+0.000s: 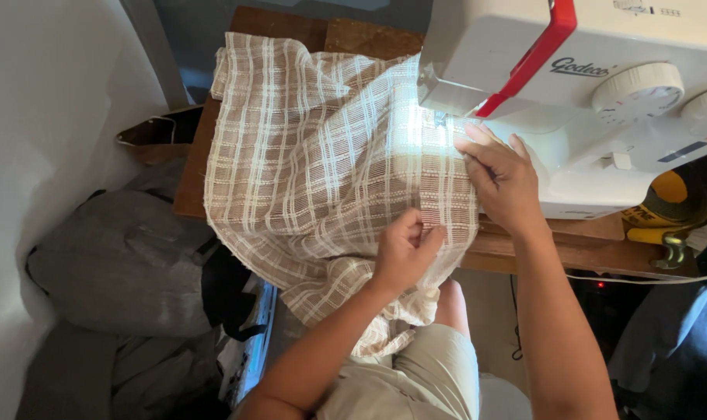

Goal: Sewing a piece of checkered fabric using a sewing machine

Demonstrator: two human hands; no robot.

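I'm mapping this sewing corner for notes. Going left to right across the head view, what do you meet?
Grey fabric bundle → beige-and-white checked woven cloth → left hand pinching the cloth's edge → right hand flat on the cloth → white sewing machine with red trim.

Bare forearms, no sleeves visible; light khaki shorts (439, 373), seemingly, over the lap.

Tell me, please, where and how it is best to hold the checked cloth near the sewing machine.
Probably pinch the folded edge of the checked cloth from the near side, as the left hand does. The right hand presses it flat beside the sewing machine.
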